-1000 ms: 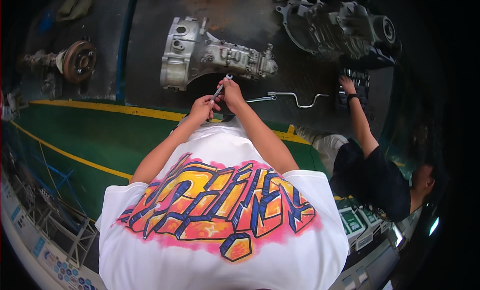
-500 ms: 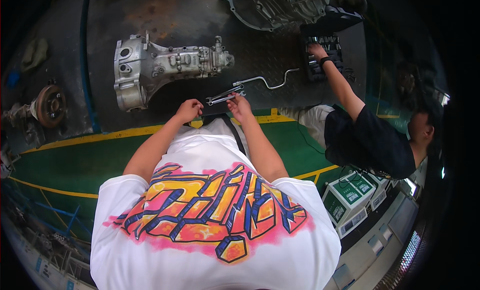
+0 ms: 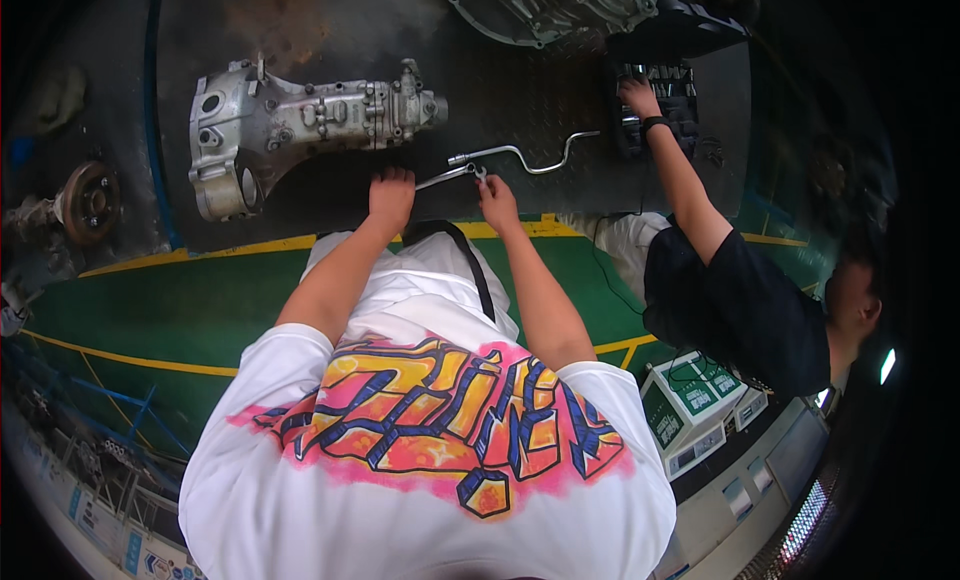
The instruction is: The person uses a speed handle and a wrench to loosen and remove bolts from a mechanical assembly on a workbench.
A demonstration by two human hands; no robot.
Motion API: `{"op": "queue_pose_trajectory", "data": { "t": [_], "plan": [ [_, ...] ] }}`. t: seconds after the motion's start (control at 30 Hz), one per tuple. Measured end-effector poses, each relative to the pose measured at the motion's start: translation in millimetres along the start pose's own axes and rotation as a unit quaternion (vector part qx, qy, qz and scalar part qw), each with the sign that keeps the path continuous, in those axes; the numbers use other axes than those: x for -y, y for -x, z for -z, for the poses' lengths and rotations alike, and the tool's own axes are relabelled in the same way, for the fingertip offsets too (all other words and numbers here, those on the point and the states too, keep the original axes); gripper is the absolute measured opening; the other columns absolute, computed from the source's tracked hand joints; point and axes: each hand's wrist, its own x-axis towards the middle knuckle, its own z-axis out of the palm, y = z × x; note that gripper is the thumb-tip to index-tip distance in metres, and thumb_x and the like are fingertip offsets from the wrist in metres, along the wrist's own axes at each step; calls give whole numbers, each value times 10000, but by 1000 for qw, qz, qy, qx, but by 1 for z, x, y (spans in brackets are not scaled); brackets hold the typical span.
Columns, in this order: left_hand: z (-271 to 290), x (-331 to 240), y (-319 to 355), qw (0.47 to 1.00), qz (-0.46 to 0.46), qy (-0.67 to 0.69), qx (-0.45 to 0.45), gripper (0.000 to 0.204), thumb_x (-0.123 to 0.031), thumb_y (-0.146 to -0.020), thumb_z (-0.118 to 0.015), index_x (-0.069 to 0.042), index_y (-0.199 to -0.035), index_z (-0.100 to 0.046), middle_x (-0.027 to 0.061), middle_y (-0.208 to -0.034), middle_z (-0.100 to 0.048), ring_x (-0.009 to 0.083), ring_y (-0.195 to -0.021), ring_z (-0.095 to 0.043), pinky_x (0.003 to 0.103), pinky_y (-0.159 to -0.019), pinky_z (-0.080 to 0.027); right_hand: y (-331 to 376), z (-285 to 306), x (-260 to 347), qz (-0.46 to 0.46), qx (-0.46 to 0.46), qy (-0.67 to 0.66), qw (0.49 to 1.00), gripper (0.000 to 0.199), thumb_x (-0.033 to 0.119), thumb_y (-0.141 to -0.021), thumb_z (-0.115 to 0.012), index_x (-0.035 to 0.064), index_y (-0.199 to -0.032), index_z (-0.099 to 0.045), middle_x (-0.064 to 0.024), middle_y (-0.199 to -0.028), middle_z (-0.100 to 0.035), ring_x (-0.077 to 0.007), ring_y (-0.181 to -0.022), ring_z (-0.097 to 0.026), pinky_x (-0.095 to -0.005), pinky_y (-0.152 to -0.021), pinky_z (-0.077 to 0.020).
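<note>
At about four o'clock in the head view, low beside the person in the dark top, stand three boxes (image 3: 690, 400) close together, pale grey or white in body. The largest has a slanted green top panel, split into two squares with a light border. Just below it sits a smaller box with a pale bluish face (image 3: 697, 450), and to its right a third, smaller one (image 3: 748, 408). Further down toward five o'clock, pale rectangular labels (image 3: 738, 498) lie along a light-coloured ledge. At seven to eight o'clock, near the rim, a row of small signs (image 3: 105, 535) in blue and white runs along a pale strip; their details are too small to tell.
</note>
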Motion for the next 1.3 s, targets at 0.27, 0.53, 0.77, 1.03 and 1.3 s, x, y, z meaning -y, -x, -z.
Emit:
{"op": "queue_pose_trajectory", "data": {
  "t": [0.27, 0.53, 0.77, 1.03, 1.3],
  "plan": [
    [-14, 10, -3, 997, -30, -36, 55, 209, -160, -797, -636, -57, -977, -611, 101, -961, -614, 268, -943, -587, 423, -852, -472, 8, 10, 21, 95, -2, 190, 977, 243, 64, -810, -607, 73, -1050, -640, -158, -996, -627, -397, -920, -612, -478, -820, -502],
    [63, 30, 50, 962, -13, 210, 173, 232, -28, -892, -484, -10, -1123, -501, 194, -966, -629, 366, -928, -656, 459, -750, -501, -11, 20, 59, 167, 46, 396, 902, 354, 46, -754, -628, 131, -1097, -643, -109, -1046, -605, -336, -1026, -560, -459, -829, -475],
    [217, 41, 101, 834, 78, 542, 60, 91, -95, -992, -455, -35, -1057, -475, 89, -809, -552, 182, -701, -546, 310, -637, -450, 16, 68, 202, -110, 407, -418, 805, 501, 440, -1051, -351, 32, -1257, -557, -109, -959, -638, -177, -741, -601, -300, -702, -501],
    [313, 36, 124, 733, 21, 680, -17, 107, -118, -1019, -445, -45, -1090, -477, 6, -825, -502, 60, -681, -449, 213, -620, -409, 79, 122, 350, 145, 288, -399, 858, 280, 251, -1040, -473, 31, -1167, -592, -41, -803, -629, -84, -697, -580, -216, -660, -476],
    [356, 46, 182, 695, -97, 711, -54, 169, -162, -1014, -502, -24, -1109, -475, 23, -848, -529, 62, -701, -459, 207, -635, -402, 141, 125, 389, 274, 271, -456, 802, 285, 239, -1033, -490, -7, -1137, -586, -62, -820, -639, -94, -706, -602, -209, -614, -462]
  ]
}}
